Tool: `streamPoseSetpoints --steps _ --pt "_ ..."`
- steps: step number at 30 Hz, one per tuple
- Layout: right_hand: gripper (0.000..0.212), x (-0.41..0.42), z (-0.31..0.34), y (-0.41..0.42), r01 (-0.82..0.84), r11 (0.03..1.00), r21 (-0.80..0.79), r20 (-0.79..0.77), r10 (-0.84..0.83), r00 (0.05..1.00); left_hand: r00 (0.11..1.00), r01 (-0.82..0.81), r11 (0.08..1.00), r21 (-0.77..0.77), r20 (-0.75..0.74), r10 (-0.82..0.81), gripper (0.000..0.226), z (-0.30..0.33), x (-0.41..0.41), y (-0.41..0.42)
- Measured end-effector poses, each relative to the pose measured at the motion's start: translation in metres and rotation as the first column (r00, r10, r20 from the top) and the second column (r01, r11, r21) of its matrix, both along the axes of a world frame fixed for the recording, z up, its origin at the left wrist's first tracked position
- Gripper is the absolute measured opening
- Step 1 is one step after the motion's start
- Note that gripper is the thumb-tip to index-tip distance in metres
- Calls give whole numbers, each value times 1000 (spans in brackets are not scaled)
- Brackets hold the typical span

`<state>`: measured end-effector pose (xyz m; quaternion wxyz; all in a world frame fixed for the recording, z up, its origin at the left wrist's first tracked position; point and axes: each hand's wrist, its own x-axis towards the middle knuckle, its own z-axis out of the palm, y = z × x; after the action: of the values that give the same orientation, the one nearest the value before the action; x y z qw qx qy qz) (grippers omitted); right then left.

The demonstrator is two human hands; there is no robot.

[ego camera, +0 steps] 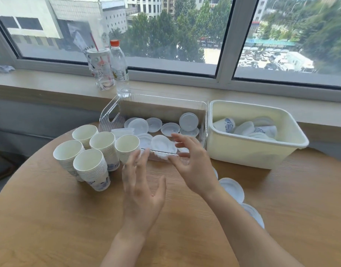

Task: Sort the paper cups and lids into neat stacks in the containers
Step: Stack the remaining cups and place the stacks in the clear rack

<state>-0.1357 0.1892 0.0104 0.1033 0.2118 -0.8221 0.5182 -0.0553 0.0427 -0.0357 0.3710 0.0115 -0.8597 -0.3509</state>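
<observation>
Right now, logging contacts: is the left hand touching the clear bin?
Cannot tell. In the head view, the left hand has blurred fingertips overlapping the clear bin near rim; no contact or gap shows plainly.

Five stacks of white paper cups (92, 151) upright, clustered on the counter left of the clear container (202, 112). Clear container holds loose white lids (169, 129), scattered, one leaning on its right wall. White tub (242, 151) at right: tipped cups and lids jumbled. Two more lid piles (233, 188) on the counter, right.
</observation>
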Motion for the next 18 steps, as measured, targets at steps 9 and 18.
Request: streamPoseSetpoints --steps 9,18 --pt "41 -17 25 134 318 917 240 -187 -278 942 957 290 941 -176 66 -283 72 38 -58 88" --pt "36 -27 18 212 470 745 474 -187 -436 880 922 385 889 -249 146 -359 46 50 -115 135"
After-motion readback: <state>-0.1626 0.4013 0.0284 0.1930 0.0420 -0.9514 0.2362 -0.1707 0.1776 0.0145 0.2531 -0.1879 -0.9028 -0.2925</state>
